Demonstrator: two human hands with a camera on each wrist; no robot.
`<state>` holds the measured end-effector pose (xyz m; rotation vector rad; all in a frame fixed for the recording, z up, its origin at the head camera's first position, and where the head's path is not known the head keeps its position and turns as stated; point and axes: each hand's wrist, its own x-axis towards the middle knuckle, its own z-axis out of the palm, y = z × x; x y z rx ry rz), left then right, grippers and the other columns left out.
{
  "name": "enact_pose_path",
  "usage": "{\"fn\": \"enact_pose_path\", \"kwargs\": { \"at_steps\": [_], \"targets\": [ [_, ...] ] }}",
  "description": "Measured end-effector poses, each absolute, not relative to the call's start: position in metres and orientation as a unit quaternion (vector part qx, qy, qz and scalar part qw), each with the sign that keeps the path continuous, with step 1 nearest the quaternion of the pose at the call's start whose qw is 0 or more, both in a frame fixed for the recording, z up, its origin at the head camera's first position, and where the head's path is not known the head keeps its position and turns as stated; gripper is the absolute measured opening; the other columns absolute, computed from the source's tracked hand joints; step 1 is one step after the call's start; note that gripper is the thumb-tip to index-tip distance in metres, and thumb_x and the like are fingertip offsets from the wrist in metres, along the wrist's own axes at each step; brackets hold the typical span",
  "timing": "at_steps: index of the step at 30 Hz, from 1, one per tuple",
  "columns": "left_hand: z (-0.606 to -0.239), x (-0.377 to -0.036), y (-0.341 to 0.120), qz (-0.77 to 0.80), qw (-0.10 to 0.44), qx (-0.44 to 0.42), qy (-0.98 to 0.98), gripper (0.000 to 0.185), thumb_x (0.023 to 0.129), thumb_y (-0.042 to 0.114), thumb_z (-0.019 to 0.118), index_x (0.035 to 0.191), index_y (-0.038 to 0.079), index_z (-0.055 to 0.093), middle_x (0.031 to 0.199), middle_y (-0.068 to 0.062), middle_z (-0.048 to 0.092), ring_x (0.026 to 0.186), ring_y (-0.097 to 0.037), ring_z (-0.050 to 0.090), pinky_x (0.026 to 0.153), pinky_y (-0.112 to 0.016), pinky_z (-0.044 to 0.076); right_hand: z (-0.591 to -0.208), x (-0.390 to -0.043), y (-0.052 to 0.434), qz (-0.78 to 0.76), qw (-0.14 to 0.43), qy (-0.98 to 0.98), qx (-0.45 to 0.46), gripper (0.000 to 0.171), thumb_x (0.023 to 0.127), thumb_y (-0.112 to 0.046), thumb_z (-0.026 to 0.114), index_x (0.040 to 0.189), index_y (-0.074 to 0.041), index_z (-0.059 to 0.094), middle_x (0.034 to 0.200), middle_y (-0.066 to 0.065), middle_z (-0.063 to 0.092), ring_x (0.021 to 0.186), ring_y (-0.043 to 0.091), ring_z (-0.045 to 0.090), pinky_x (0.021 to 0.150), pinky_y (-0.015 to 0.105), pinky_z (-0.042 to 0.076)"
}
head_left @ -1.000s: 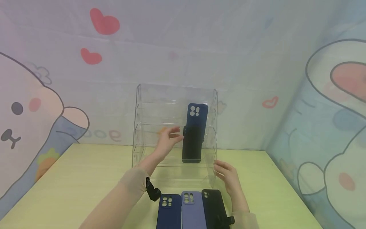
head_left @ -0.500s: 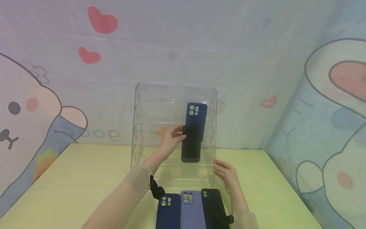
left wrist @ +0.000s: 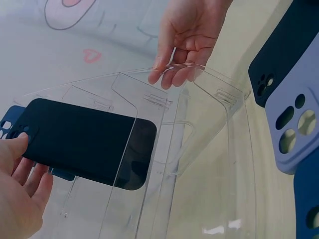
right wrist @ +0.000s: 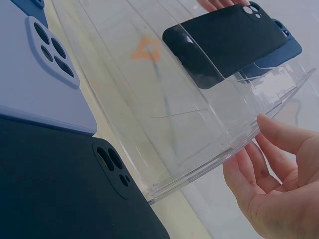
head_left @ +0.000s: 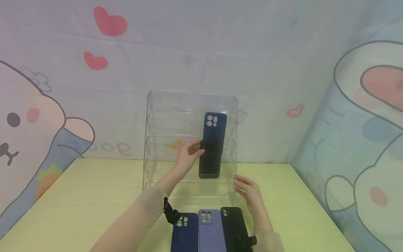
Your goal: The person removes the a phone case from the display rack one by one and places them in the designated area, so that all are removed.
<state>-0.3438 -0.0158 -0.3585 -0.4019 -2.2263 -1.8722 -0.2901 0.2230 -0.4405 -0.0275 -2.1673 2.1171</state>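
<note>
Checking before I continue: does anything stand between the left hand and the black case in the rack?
Nothing visible: the left hand pinches the black case near its upper end. A clear front lip covers only the case's lower end; a blue case sits behind it.

Only bit of text I can spot on my feed is some washed-out lettering (head_left: 100, 148) printed on the fabric backdrop (head_left: 176, 56), roughly 9 o'clock of the clear rack (head_left: 170, 102) in the head view. The middle two letters look like round o's to me, pale blue, and the last one at the 3 o'clock end is pinkish. Too faint and blurry for me to call the whole word, sorry.
</note>
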Motion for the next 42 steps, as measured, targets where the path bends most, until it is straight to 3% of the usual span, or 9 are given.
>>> {"fn": "enact_pose_path", "kwargs": {
  "at_steps": [9,30,42],
  "targets": [
    [-0.362,-0.341,-0.019,-0.633,0.109,-0.134,-0.755,0.035,0.09,0.014,0.071,0.121,0.001,0.066,0.113,-0.017,0.071,0.109,-0.029,0.066,0.097,-0.044,0.052,-0.441,-0.291,0.221,0.701,0.054,-0.711,-0.011,0.042,0.095,-0.007,0.059,0.132,0.011,0.051,0.141,0.024,0.05,0.102,0.006,0.061,0.106,0.043,0.046],
    [-0.357,-0.333,-0.023,-0.673,0.149,-0.129,-0.713,0.026,0.089,0.005,0.07,0.113,-0.005,0.068,0.112,-0.021,0.071,0.101,-0.028,0.07,0.086,-0.032,0.058,-0.441,-0.291,0.222,0.698,0.053,-0.714,-0.009,0.041,0.096,-0.007,0.058,0.133,0.01,0.051,0.143,0.024,0.049,0.116,0.02,0.059,0.107,0.043,0.046],
    [-0.345,-0.321,-0.035,-0.713,0.195,-0.118,-0.663,0.027,0.088,0.002,0.07,0.112,-0.009,0.067,0.11,-0.025,0.07,0.088,-0.006,0.07,0.084,-0.024,0.058,-0.441,-0.29,0.221,0.695,0.055,-0.717,-0.011,0.044,0.097,-0.011,0.059,0.134,0.01,0.05,0.142,0.023,0.05,0.113,0.018,0.06,0.107,0.044,0.045]
  ]
}}
